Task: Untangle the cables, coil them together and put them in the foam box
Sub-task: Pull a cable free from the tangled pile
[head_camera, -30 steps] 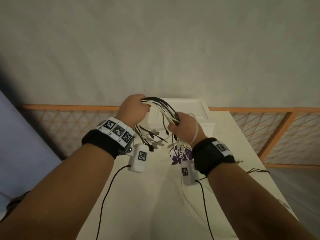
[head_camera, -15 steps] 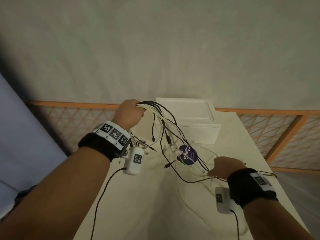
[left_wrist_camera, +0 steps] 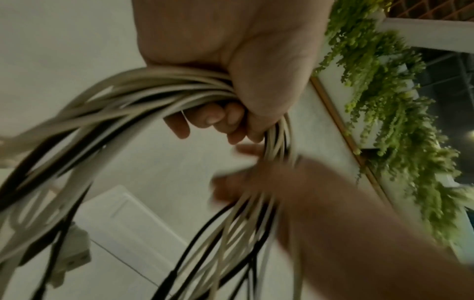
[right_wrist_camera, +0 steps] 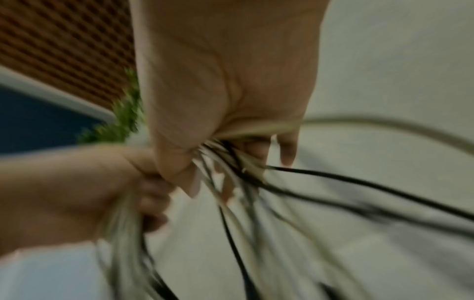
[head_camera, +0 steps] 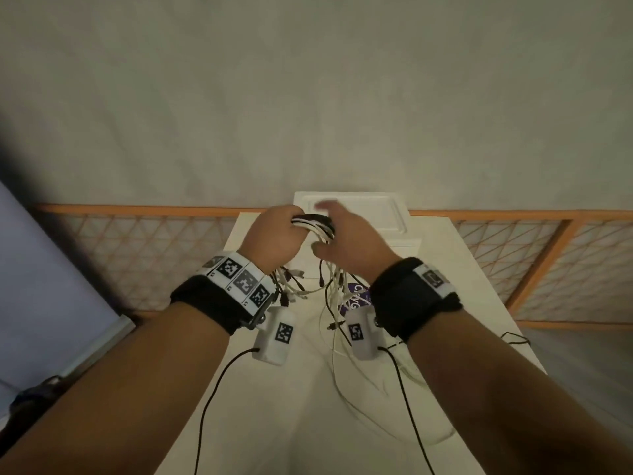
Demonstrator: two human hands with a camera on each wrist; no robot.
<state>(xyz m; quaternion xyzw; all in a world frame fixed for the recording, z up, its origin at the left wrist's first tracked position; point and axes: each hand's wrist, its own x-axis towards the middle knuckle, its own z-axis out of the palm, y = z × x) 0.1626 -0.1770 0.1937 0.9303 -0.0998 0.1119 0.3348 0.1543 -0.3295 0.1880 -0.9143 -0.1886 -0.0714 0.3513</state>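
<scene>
A bundle of white and black cables is gripped in my left hand, held up above the table; the left wrist view shows its fingers curled round the looped cables. My right hand is right beside it, blurred, with strands running between its thumb and fingers. Loose cable ends and plugs hang below both hands, along with a purple tag. The white foam box stands just behind the hands with its lid on.
The white table runs forward from me, and white cable slack lies on it. An orange lattice railing lines the far edge. A thin black cable lies at the right edge. Green hanging plants are off to the side.
Half a second ago my right hand was low at the table's right, drawing cables out. It has swung back up next to the left hand with the strands. The left hand stayed put.
</scene>
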